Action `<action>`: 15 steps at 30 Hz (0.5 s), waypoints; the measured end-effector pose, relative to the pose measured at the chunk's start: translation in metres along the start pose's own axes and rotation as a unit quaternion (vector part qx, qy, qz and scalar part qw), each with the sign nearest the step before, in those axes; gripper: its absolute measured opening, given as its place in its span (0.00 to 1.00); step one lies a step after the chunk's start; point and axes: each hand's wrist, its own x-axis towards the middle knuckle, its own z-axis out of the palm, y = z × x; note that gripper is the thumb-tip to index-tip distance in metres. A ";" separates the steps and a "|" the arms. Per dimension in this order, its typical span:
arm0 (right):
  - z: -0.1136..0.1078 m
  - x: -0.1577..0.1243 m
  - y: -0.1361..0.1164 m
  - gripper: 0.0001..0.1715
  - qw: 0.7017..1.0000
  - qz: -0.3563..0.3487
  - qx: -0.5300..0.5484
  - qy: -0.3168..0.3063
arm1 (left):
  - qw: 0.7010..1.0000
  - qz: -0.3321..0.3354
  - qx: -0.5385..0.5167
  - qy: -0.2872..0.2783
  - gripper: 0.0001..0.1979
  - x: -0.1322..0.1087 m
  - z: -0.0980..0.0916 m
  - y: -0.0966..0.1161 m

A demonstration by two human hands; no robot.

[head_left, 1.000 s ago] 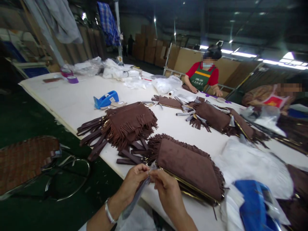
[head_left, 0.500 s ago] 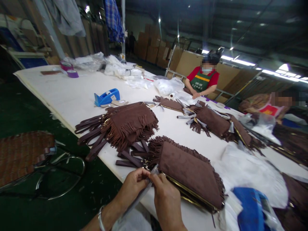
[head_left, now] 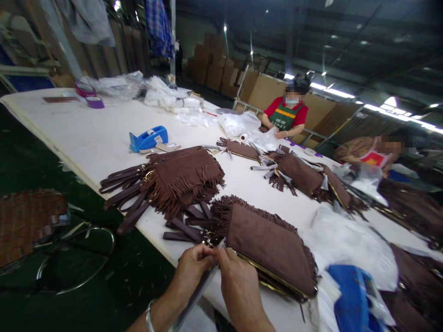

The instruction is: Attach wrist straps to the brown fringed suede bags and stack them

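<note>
My left hand (head_left: pixel 190 272) and my right hand (head_left: pixel 238 286) meet at the table's near edge, fingertips pinched together. Between them runs a long greyish plastic-wrapped strap (head_left: pixel 198 295), slanting down toward me; its top end is hidden by my fingers. Just beyond my fingertips are the metal clips (head_left: pixel 207 237) of a brown fringed bag (head_left: pixel 266 244), which lies flat with its gold zip edge toward me. Dark wrist straps (head_left: pixel 183 230) spread out to its left. Farther back, a stack of brown fringed bags (head_left: pixel 183 175) rests with its straps hanging past the table edge.
Blue tape dispensers (head_left: pixel 148 138) sit beyond the stack and at the lower right (head_left: pixel 355 295). White plastic bags (head_left: pixel 349 244) and more brown bags (head_left: pixel 299 173) lie to the right. Across the white table (head_left: pixel 114 124) a co-worker (head_left: pixel 287 115) handles plastic. A stool (head_left: pixel 34 226) stands at left.
The view has turned slightly, so the scene sits a little farther left. Both my hands keep their pinch near the bag's clips, with only small finger movement.
</note>
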 end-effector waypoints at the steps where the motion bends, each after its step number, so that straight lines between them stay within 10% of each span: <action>1: 0.001 0.000 0.000 0.20 1.000 0.003 0.005 0.004 | 1.000 -0.004 -0.004 0.003 0.13 0.000 0.000 -0.001; 15: 0.013 -0.015 0.002 0.20 0.983 0.050 0.161 0.072 | 0.980 -0.078 -0.175 -0.046 0.11 -0.005 0.002 0.001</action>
